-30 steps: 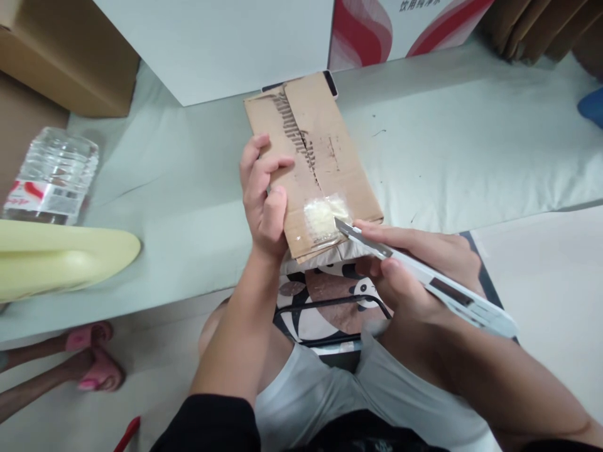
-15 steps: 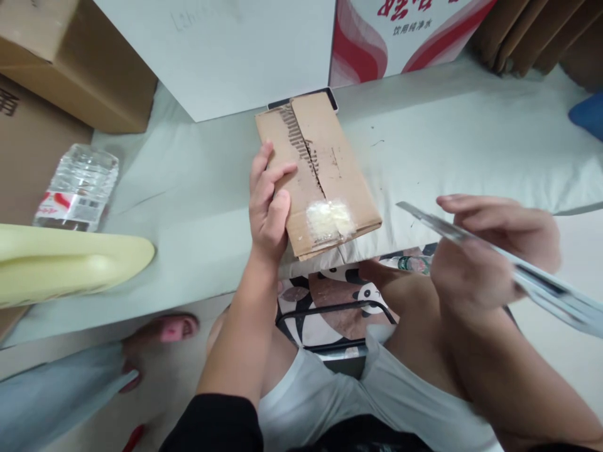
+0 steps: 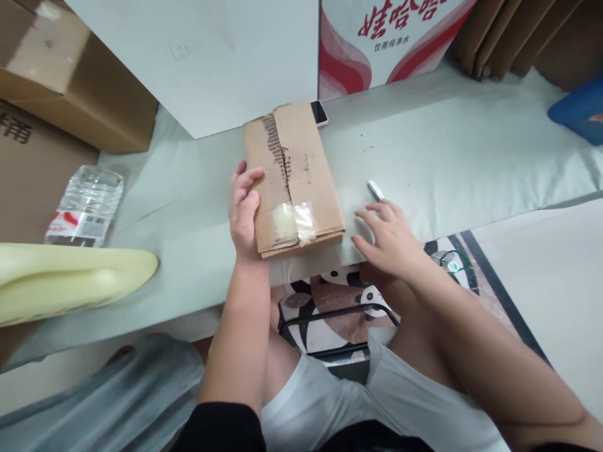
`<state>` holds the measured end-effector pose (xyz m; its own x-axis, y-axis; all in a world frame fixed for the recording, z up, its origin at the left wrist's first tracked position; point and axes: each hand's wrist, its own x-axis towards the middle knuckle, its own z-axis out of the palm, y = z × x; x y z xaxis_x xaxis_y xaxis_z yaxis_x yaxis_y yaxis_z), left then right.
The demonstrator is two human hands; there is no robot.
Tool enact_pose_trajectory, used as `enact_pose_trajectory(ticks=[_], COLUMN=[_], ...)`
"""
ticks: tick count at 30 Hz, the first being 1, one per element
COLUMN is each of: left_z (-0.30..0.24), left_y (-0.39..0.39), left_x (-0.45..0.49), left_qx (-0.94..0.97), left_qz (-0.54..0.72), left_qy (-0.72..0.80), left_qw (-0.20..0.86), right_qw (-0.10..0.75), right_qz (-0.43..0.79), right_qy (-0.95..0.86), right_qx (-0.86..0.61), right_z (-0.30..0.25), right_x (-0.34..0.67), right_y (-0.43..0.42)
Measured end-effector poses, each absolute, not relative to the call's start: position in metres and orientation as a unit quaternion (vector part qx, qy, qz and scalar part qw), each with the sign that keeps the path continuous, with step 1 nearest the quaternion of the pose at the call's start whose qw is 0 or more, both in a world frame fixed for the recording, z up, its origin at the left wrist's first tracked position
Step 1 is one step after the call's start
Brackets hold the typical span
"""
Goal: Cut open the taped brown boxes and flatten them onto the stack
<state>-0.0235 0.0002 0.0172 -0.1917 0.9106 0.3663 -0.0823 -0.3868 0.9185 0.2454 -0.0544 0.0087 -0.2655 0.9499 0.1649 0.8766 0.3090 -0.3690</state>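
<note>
A small brown cardboard box (image 3: 315, 179) lies on the pale cloth-covered surface, with a slit, a torn corrugated strip and shiny tape on its top. My left hand (image 3: 245, 210) grips its left side, fingertips over the top edge and thumb near the front. To the box's right, my right hand (image 3: 389, 235) is open, palm down, with fingers spread and nothing in them. Just past its fingers the pale end of a utility knife (image 3: 375, 190) shows on the cloth; the hand hides any further part. A phone (image 3: 320, 113) lies partly behind the box.
White cartons (image 3: 211, 63) stand at the back, one with red printing. A clear water bottle (image 3: 87, 204) and a pale yellow smooth object (image 3: 80, 279) are at left, near brown boxes (image 3: 108, 94). Folded cardboard (image 3: 513, 37) and a blue object (image 3: 579, 113) are at right. Another person's grey clothing (image 3: 155, 370) shows below left.
My right hand has let go of the utility knife and moved left, close to the box. My left hand still holds the box, which sits more level, its front side now showing.
</note>
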Motion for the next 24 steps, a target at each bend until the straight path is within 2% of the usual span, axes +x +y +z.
enact_pose_trajectory(ticks=[7, 12, 20, 24], left_z=[0.019, 0.019, 0.019, 0.026], left_y=[0.003, 0.001, -0.009, -0.011], left_x=[-0.042, -0.03, -0.013, -0.013], left_qx=[0.397, 0.368, 0.352, 0.303], left_qz=[0.628, 0.603, 0.519, 0.492], left_qy=[0.431, 0.393, 0.404, 0.419], left_qw=[0.512, 0.589, 0.666, 0.7], right_qw=[0.187, 0.251, 0.39, 0.414], right_qz=[0.203, 0.273, 0.303, 0.365], right_qy=[-0.825, -0.779, -0.708, -0.676], right_qx=[-0.494, -0.506, -0.505, -0.489], right_z=[0.023, 0.036, 0.033, 0.027], right_x=[0.229, 0.229, 0.244, 0.249], right_y=[-0.052, -0.051, -0.047, -0.045])
